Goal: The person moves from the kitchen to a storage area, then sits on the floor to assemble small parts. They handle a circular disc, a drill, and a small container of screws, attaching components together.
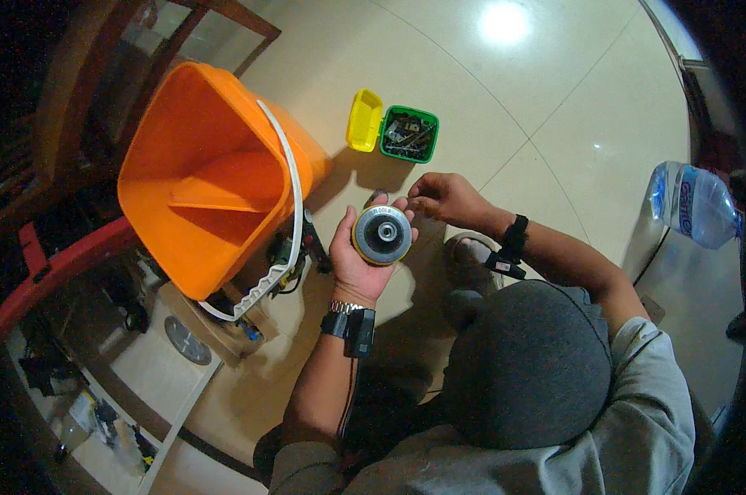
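My left hand [361, 274] is palm up, its fingers and thumb around a round backing pad [382, 234]. The pad has a grey metallic ring, a black middle with a metal threaded hub and a yellowish edge. Its hub side faces up, and its underside is hidden. Just right of it and slightly farther away, my right hand [449, 200] has thumb and fingertips pinched together; whatever they may hold is too small to make out. Beyond both hands, a green box [437, 137] with a yellow lid [365, 121] swung open contains several small dark metal pieces.
A large orange bucket [216, 165] with a white handle [296, 194] lies tilted at the left, near a red curved bar [68, 268]. Tools and a low shelf [183, 404] sit below it. At the right is a clear plastic bottle [703, 206]. Dark grey rounded cloth [526, 363] covers the lower middle.
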### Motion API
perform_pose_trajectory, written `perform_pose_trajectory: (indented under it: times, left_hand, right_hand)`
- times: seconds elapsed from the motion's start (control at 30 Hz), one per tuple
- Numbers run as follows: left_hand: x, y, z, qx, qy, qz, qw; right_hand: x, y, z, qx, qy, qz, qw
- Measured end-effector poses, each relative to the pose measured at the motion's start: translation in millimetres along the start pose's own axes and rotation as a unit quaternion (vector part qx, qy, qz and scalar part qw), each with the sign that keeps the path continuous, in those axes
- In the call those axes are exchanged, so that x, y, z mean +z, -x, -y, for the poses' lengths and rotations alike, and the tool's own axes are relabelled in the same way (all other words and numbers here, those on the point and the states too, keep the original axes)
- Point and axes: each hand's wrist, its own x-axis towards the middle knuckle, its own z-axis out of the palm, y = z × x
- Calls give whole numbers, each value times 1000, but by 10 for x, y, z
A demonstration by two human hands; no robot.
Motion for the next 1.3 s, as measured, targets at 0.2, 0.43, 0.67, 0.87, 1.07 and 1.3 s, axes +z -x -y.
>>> perform_pose_trajectory:
  times: [0.2,0.43,0.67,0.87,1.07,1.3]
  left_hand:
    - [39,16,0,10,-3,-2,1000]
    - [76,46,32,17,-4,-2,1000]
    - [80,68,52,18,4,1,1000]
    - [66,72,38,18,5,6,1000]
    - [75,78,25,21,10,5,1000]
    - [69,57,1,16,18,5,1000]
  right_hand:
    - [-163,92,187,12,-13,-16,1000]
    - [-252,160,259,-44,11,-54,998]
    - [-396,38,336,-64,58,-102,991]
    - [-591,-156,523,-150,197,-143,958]
    - [-586,-233,572,-155,236,-173,944]
    - [-565,-223,593,-205,276,-172,923]
